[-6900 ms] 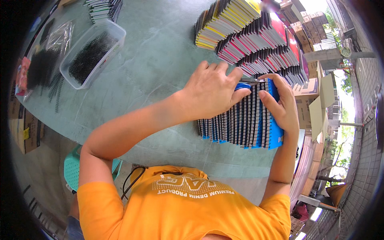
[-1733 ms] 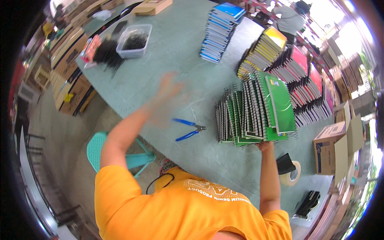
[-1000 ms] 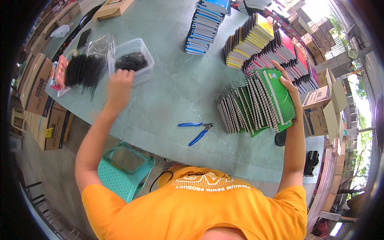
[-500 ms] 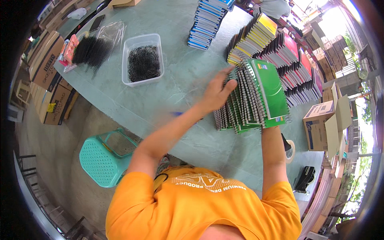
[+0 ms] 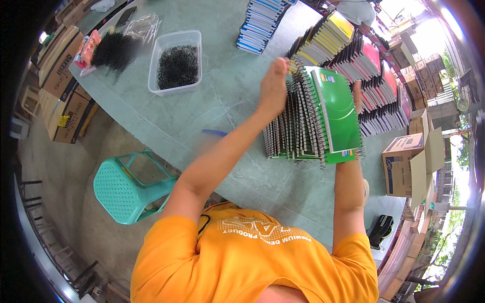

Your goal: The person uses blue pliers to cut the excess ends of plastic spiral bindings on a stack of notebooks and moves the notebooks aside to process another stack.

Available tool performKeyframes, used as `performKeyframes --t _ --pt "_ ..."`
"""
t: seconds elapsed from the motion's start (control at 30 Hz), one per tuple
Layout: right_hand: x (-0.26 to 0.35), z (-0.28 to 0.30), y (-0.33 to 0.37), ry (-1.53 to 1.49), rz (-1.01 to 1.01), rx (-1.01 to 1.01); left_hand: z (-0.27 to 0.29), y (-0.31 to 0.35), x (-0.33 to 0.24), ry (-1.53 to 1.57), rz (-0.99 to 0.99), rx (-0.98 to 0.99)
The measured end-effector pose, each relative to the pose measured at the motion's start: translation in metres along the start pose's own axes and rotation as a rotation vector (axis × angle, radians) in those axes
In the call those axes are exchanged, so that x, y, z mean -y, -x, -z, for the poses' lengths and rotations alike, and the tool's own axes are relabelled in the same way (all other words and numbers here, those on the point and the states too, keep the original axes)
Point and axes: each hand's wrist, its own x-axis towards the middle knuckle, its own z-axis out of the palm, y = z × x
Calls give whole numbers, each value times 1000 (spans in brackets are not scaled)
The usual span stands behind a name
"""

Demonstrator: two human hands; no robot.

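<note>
Head view: the left hand (image 5: 274,86) is at the upper left corner of a stack of green notebooks (image 5: 341,108), beside the top ends of the black spiral bindings (image 5: 303,118); its fingers look drawn together, but whether they pinch a coil cannot be told. The right hand (image 5: 357,96) is mostly hidden behind the stack's right side, one finger showing past the green cover; cannot tell whether its fingers are spread or clamped. The stack leans on the green-grey table (image 5: 227,86), bindings toward the left, top notebook offset from the one beneath. Beyond it: yellow notebooks (image 5: 331,35) and red notebooks (image 5: 374,65) in neighbouring rows, blue notebooks (image 5: 260,28) farther left. A clear plastic tub (image 5: 174,91) left of the left hand contains black coils (image 5: 178,65); a second dark coil bundle (image 5: 113,53) lies near a clear bag (image 5: 146,28). A blue handle (image 5: 214,133) shows partly beside the left forearm. Open cardboard box (image 5: 404,166) at right; turquoise stool (image 5: 121,187) at lower left.
</note>
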Motion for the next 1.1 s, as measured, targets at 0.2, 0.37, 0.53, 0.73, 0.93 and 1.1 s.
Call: performKeyframes --t 0.2,0.37,0.53,0.73,0.93,1.1 --pt "18 -68 25 669 75 199 -29 -26 -72 110 40 97" --pt "-8 -63 33 654 493 155 -34 -25 -74 11 97 77" --pt "54 -33 7 1070 330 138 27 -24 -50 -212 -68 234" --pt "64 -189 30 1621 345 427 194 85 -23 -1310 -17 876" --pt "-96 -223 11 2763 -457 906 188 103 -21 -1449 -243 988" --pt "-143 -113 -8 3327 -405 764 205 107 -6 -1276 -165 723"
